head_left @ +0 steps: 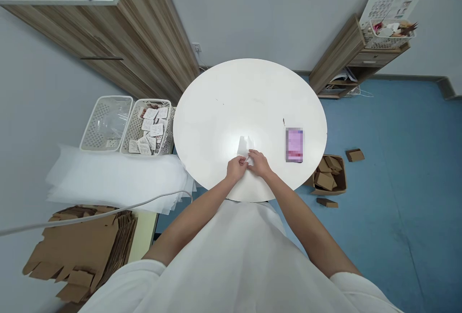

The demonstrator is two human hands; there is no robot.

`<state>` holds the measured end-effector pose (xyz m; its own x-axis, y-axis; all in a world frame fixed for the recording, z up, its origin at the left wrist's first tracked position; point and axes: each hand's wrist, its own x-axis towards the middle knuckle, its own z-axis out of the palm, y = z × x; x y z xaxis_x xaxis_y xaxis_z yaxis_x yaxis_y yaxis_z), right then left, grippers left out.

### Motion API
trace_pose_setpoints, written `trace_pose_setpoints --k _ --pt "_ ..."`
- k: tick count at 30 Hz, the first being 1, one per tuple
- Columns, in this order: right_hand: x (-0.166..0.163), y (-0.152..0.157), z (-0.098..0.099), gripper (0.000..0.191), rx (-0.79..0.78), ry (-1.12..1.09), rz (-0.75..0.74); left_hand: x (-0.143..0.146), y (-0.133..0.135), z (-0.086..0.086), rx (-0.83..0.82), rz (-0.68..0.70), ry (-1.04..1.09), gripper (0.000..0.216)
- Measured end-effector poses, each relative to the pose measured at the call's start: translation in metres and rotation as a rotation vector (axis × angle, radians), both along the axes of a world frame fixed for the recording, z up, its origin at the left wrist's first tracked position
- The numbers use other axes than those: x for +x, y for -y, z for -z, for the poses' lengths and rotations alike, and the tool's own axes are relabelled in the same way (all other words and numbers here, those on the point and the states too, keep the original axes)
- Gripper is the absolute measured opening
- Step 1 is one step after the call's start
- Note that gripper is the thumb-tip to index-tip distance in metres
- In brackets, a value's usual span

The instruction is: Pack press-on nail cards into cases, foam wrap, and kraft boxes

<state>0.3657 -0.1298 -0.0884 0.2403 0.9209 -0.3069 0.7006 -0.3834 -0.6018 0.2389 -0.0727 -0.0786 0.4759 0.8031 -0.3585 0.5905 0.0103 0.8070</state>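
Observation:
Both my hands meet over the near part of a round white table [231,96]. My left hand [236,168] and my right hand [259,163] have their fingers curled and pinched on a small, thin, see-through bag or sheet [244,146] that lies on the tabletop just beyond them. What is inside it, if anything, I cannot make out. A pink rectangular item [294,145], blurred, lies on the table to the right of my right hand.
Two white mesh baskets stand at the left: one [105,123] holds clear wrappers, the other [150,127] holds several small cards. White foam sheets [115,178] and flat cardboard blanks [83,250] lie nearer. A carton of brown boxes [329,176] sits on the blue floor at right.

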Motion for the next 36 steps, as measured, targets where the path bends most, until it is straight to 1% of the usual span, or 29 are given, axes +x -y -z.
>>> trace_pose_setpoints --k 3,6,9,11,12,13,15,16,18,20,23,25,27,29,31,33,36 --pt "0.000 0.003 0.000 0.051 0.005 -0.013 0.004 -0.001 0.007 0.002 0.165 0.158 -0.065 0.024" --pt "0.002 0.009 -0.003 0.061 0.027 -0.048 -0.024 -0.005 0.013 0.001 0.326 0.347 -0.160 0.038" --pt "0.002 0.015 -0.009 0.068 0.097 0.024 0.025 -0.007 0.018 -0.002 0.458 0.476 -0.289 0.049" --pt "0.000 0.016 -0.015 0.064 0.158 0.131 0.042 -0.006 0.022 -0.004 0.513 0.523 -0.359 0.054" --pt "-0.001 0.016 -0.017 0.061 0.183 0.171 -0.001 -0.006 0.024 -0.004 0.533 0.541 -0.379 0.056" --pt "-0.002 0.015 -0.018 0.058 0.196 0.196 -0.076 -0.006 0.026 -0.004 0.550 0.554 -0.389 0.056" --pt "-0.005 0.014 -0.019 0.056 0.174 0.219 -0.237 -0.007 0.030 -0.003 0.579 0.571 -0.386 0.058" --pt "-0.005 0.014 -0.019 0.057 0.144 0.229 -0.287 -0.008 0.032 -0.002 0.588 0.573 -0.378 0.059" --pt "-0.005 0.016 -0.016 0.061 0.085 0.252 -0.319 -0.011 0.035 0.000 0.590 0.570 -0.353 0.061" --pt "-0.004 0.018 -0.011 0.066 0.065 0.266 -0.332 -0.016 0.035 0.001 0.566 0.573 -0.310 0.062" --pt "-0.001 0.019 -0.006 0.067 0.087 0.283 -0.355 -0.026 0.023 0.000 0.534 0.585 -0.198 0.054" --pt "0.000 0.017 -0.005 0.064 0.102 0.298 -0.363 -0.032 0.008 -0.001 0.555 0.571 -0.134 0.050" --pt "0.001 0.012 -0.004 0.062 0.105 0.304 -0.365 -0.034 -0.010 -0.002 0.600 0.572 -0.119 0.053" --pt "0.001 0.007 -0.005 0.063 0.091 0.294 -0.362 -0.032 -0.027 0.000 0.608 0.675 -0.127 0.066" --pt "0.000 0.003 -0.006 0.062 0.071 0.283 -0.352 -0.028 -0.038 0.003 0.589 0.772 -0.144 0.073" --pt "-0.002 0.002 -0.007 0.060 0.059 0.284 -0.339 -0.025 -0.042 0.006 0.578 0.804 -0.161 0.072" --pt "-0.005 0.004 -0.009 0.058 0.059 0.299 -0.343 -0.024 -0.037 0.009 0.585 0.783 -0.176 0.067"
